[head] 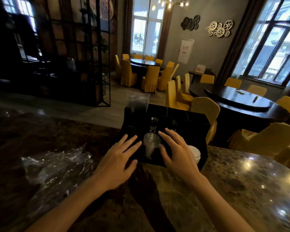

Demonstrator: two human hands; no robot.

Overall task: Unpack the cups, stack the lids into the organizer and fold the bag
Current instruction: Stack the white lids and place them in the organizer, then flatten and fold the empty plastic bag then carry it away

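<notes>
both hands flat, fingers spread, holding nothing: left hand (120, 155), right hand (177, 152), either side of clear lids (150, 143) in black organizer (187, 124), frame middle. crumpled bag (57, 166) lower left.

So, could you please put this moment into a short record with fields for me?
setting: dining room, marble counter
organizer: black organizer at the counter's far edge
lids: clear stack of lids in a front slot, between both hands
left hand: left hand open, fingers spread over the organizer's front
right hand: right hand open, fingers spread beside the lids
bag: crumpled plastic bag on the counter, left, not yet folded
cups: clear cups upright at the organizer's back left
</notes>
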